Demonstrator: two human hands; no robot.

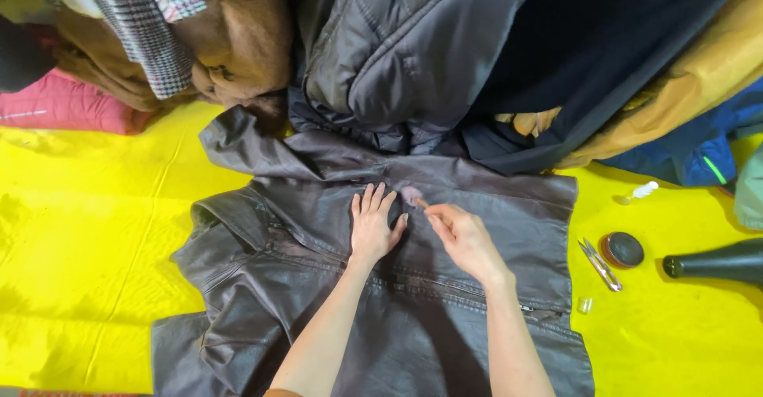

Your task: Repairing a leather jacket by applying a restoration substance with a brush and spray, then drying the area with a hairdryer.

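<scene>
A dark brown leather jacket (477, 206) lies spread flat on a yellow sheet (95, 230). My left hand (372, 226) rests palm down on the jacket, fingers spread, pressing the leather. My right hand (465, 238) pinches a small thin tool (421, 203), its tip touching a pale worn patch (411, 195) on the leather just beyond my left fingertips.
Piled coats and jackets (397, 55) line the far edge. To the right on the yellow sheet lie small scissors (600, 263), a round dark tin (622, 249), a small white bottle (642, 191), a tiny clear cap (585, 305) and a black nozzle-shaped appliance (715, 262).
</scene>
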